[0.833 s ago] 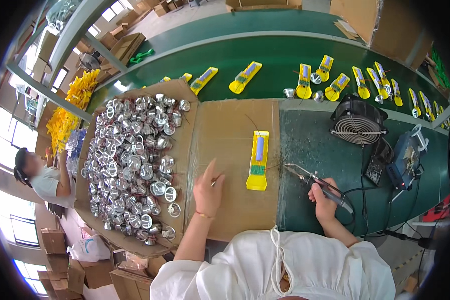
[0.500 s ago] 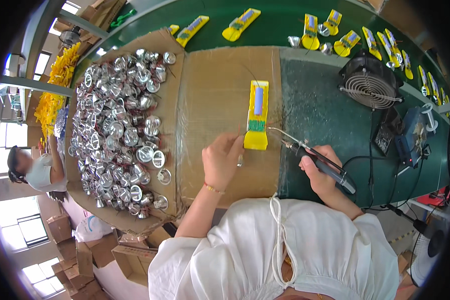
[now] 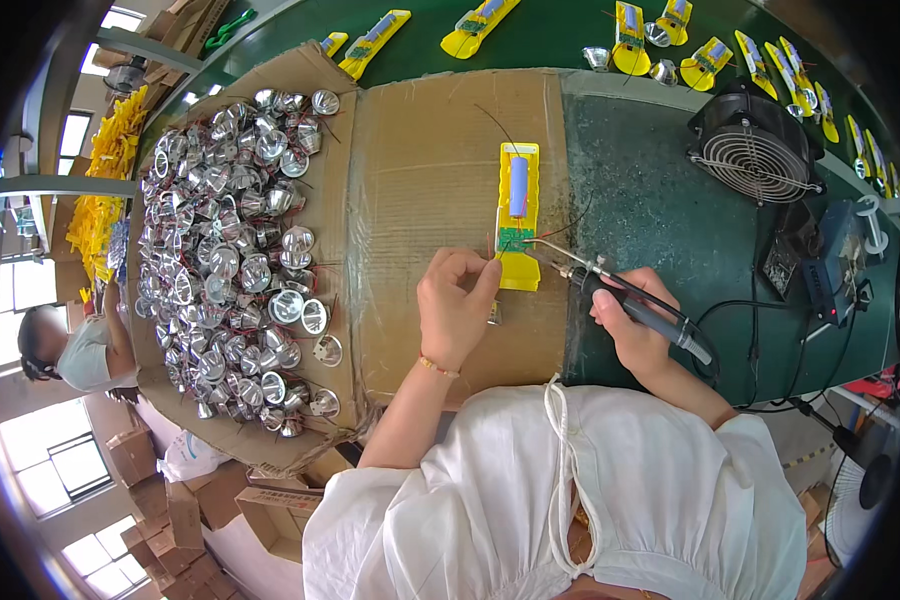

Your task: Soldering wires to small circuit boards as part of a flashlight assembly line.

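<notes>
A yellow plastic lamp housing (image 3: 519, 271) lies on the cardboard sheet in front of me. It bears a lilac cylindrical battery (image 3: 518, 187) and a small green circuit board (image 3: 515, 238), with thin wires sticking out. My left hand (image 3: 453, 308) is at the board's left edge, thumb and forefinger pinched together; whatever is between them is too small to make out. My right hand (image 3: 638, 330) grips a soldering iron (image 3: 660, 322) with a thin curved metal feed tube (image 3: 568, 251) fixed along it. The tube's end reaches the board's right side, and the iron's tip points close by.
Many silver reflector cups (image 3: 225, 258) with wires are heaped on cardboard at left. A black fan (image 3: 755, 155) and a blue soldering station (image 3: 832, 268) stand at right. More yellow housings (image 3: 630, 42) line the far green surface. Another person (image 3: 88, 350) is at far left.
My left fingers have shifted up from the housing's lower part to the board's edge. The iron and its feed tube have moved slightly up, nearer the board. The whole view has shifted a little.
</notes>
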Tool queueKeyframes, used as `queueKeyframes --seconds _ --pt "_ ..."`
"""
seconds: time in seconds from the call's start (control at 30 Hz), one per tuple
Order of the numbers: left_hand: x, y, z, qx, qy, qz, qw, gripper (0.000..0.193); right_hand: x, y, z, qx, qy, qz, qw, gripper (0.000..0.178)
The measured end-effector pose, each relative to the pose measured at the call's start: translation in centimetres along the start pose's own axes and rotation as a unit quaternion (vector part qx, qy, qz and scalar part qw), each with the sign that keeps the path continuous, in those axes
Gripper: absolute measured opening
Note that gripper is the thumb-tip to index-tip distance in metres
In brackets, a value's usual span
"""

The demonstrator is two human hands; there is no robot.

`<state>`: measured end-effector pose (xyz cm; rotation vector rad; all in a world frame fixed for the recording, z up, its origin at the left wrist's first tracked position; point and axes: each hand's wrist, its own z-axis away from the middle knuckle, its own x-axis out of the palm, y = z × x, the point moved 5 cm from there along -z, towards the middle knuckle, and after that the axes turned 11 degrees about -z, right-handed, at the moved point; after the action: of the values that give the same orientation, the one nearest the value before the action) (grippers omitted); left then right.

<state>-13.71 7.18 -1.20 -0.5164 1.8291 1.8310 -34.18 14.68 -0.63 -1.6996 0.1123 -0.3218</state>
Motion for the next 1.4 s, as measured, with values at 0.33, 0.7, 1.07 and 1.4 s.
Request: queueKeyframes --seconds 0.33,0.7,1.07,1.4 --pt "0.1 -0.3 -0.1 -0.052 -0.031 -0.007 0.998 0.009 0.6 0.7 -0.5 -0.003 -0.021 -0.012 1.0 0.016" --pt "0.1 -0.2 -0.1 -0.024 -0.023 0.012 0.999 0.009 0.4 0.6 -0.4 0.055 0.021 -0.066 0.996 0.016" --pt "0.0 0.3 -0.2 0.007 0.016 0.066 0.998 0.011 -0.3 0.0 0.2 0.039 0.014 -0.076 0.996 0.016" --pt "0.6 1.0 -0.3 0.024 -0.024 -0.016 0.999 0.01 -0.1 0.5 0.2 0.053 0.012 -0.021 0.998 0.014"
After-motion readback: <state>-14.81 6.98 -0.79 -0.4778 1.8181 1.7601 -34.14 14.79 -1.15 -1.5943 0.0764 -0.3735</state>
